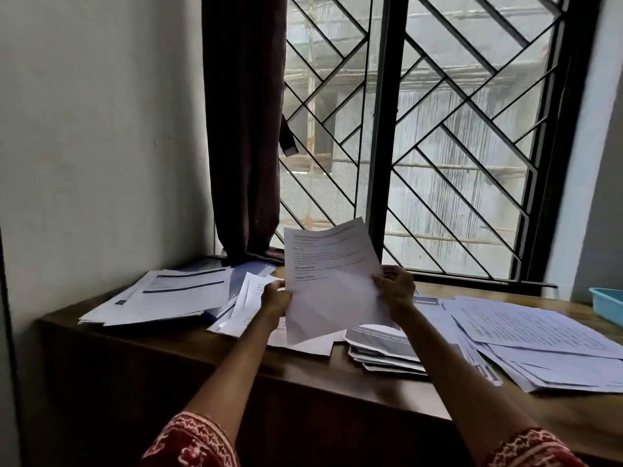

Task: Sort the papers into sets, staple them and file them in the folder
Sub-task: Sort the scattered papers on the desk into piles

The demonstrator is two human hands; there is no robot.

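I hold a white printed sheet (332, 284) upright above the wooden table (188, 338). My left hand (274, 299) grips its left edge and my right hand (396, 291) pinches its right edge. A stack of papers with blue header bars (168, 294) lies at the left, partly over a blue folder (247, 269). More loose sheets (247, 308) lie under my left hand. A small pile with dark banners (381, 348) sits near the front edge. A wide spread of printed pages (539, 345) covers the right side. No stapler is visible.
A turquoise plastic tray (608, 303) stands at the far right edge. Behind the table is a barred window (455, 146) with a dark curtain (241, 146) at its left. A white wall (101, 146) bounds the left side.
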